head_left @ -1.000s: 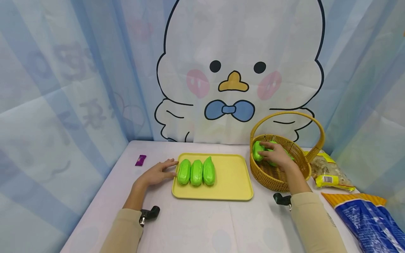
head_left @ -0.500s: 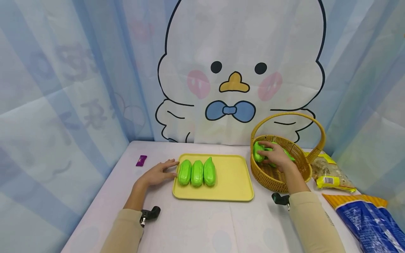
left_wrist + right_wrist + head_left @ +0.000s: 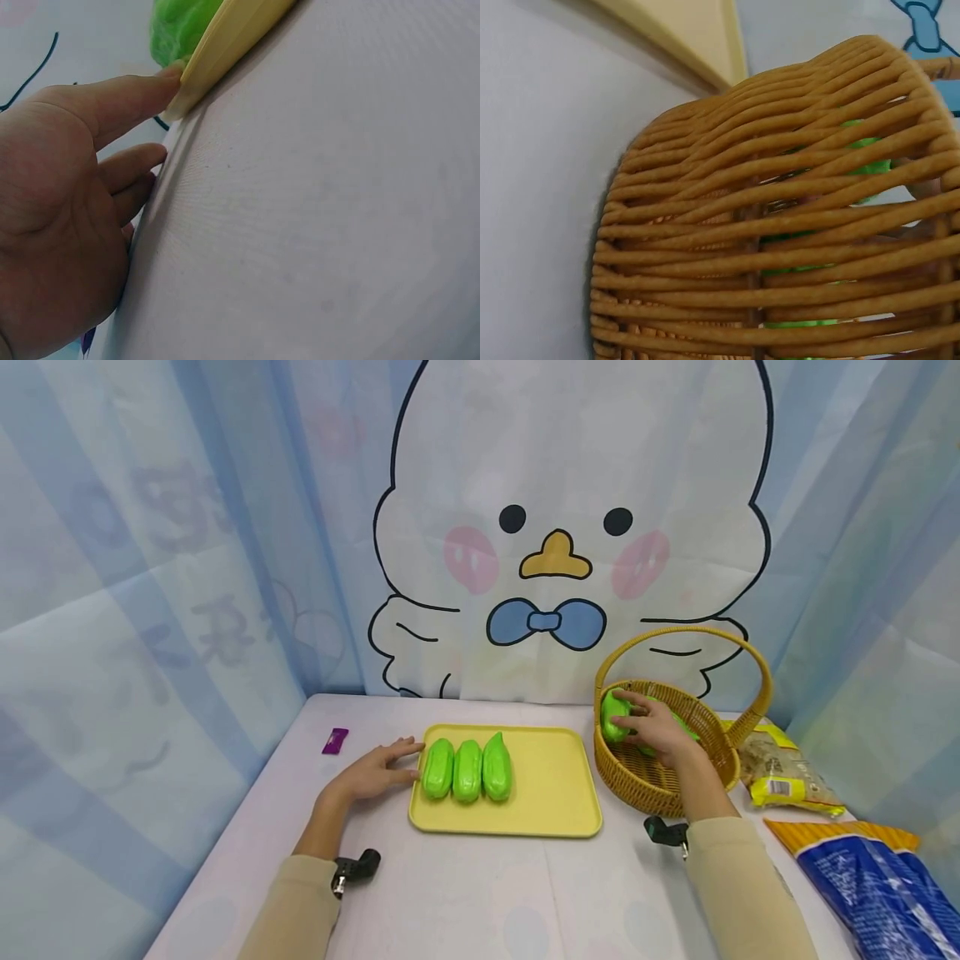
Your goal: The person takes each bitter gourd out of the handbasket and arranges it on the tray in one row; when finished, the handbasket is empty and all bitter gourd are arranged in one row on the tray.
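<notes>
My right hand [image 3: 662, 732] reaches over the rim of a wicker basket [image 3: 637, 789] and grips a glossy green oblong packet [image 3: 613, 722] at the basket's left side. More green packets lie under that hand, partly hidden by it. In the right wrist view the basket's woven wall [image 3: 705, 262] covers most of the fingers; green shows through the gaps. My left hand [image 3: 371, 772] rests at the left edge of a yellow tray [image 3: 551, 777], its thumb [image 3: 142, 97] touching the rim. Three similar green packets [image 3: 467, 772] stand side by side on the tray's left half.
A small purple packet [image 3: 335, 741] lies at the table's back left. Right of the basket are a yellow-and-clear bag [image 3: 787, 768] and a blue bag with an orange top [image 3: 870, 877]. The basket's tall handle [image 3: 686, 629] arches over it. A printed curtain hangs behind.
The green packet in my right hand has risen slightly within the basket over the last half second. My left hand and the tray have kept still.
</notes>
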